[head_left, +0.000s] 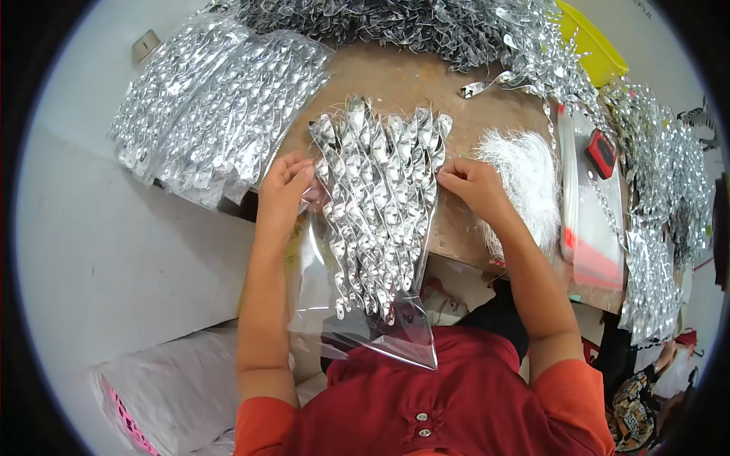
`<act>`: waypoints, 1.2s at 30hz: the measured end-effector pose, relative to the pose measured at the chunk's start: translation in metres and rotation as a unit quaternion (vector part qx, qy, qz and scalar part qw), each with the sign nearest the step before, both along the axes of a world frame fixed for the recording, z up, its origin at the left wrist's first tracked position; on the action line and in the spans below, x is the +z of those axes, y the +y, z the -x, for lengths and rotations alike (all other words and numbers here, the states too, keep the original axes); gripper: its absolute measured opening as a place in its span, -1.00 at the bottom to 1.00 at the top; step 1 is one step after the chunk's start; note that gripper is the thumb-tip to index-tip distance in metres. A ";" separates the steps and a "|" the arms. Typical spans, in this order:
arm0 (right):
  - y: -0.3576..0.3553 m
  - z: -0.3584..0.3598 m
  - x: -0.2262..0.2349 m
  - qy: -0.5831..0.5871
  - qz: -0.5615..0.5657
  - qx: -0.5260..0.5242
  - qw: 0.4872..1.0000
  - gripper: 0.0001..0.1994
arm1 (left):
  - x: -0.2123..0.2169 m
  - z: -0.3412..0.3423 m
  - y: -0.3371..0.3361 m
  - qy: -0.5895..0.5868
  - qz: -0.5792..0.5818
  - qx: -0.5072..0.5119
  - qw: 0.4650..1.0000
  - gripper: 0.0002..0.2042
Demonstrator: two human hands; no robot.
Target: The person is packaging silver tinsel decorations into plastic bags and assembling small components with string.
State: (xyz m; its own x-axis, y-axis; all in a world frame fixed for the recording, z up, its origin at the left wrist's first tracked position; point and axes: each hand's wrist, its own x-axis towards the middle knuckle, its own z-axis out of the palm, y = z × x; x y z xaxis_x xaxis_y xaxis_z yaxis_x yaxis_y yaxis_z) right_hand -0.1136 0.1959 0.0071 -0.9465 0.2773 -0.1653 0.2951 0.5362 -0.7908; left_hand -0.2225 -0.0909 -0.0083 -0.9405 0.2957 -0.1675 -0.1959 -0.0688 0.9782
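Now silver spirals (378,205) between left hand (283,186), right hand (473,185); grip apparently pinching edges.

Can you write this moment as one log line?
left hand: touching clear plastic bag | right hand: on bunch of silver foil spirals | brown table

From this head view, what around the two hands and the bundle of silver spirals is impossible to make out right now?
- Left hand fingertips: tucked behind the edge of the silver spirals, so the grip is unclear.
- Right hand fingertips: hidden the same way on the bundle's other side.
- Clear bag: whether the spirals' lower ends are inside it or lying on it; glare on the film hides this.
- Red and black object: too small to identify.
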 end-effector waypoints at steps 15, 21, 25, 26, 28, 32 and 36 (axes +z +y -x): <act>-0.003 0.002 0.006 0.006 0.026 -0.013 1.000 -0.88 | 0.007 -0.004 -0.002 -0.116 0.042 -0.065 0.990 -0.89; -0.012 -0.010 0.019 0.166 0.102 -0.037 0.980 -0.90 | 0.016 -0.018 0.014 0.002 -0.003 -0.040 0.999 -0.90; -0.012 -0.025 0.055 0.321 -0.142 0.016 0.936 -0.88 | 0.038 -0.039 0.014 0.093 -0.039 -0.001 0.995 -0.91; -0.015 -0.033 0.065 0.328 -0.141 0.022 0.934 -0.88 | 0.049 -0.050 0.011 0.146 -0.040 0.038 0.988 -0.91; -0.016 -0.046 0.080 0.404 -0.152 0.016 0.902 -0.89 | 0.067 -0.055 0.008 0.210 -0.046 0.079 0.973 -0.91; -0.010 -0.042 0.096 0.403 -0.121 -0.011 0.907 -0.91 | 0.097 -0.061 0.010 0.192 -0.137 0.092 0.967 -0.93; -0.022 -0.056 0.117 0.476 -0.033 -0.032 0.878 -0.90 | 0.112 -0.077 0.000 0.225 -0.181 0.054 0.956 -0.93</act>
State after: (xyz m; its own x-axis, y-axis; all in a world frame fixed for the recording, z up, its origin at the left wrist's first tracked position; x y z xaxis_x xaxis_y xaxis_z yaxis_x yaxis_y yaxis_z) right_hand -0.0571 0.1736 0.1243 -0.6291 0.3147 0.7108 -0.4512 0.5967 -0.6636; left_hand -0.1454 -0.0914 0.1034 -0.9216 0.1543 0.3562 0.2667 -0.4150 0.8698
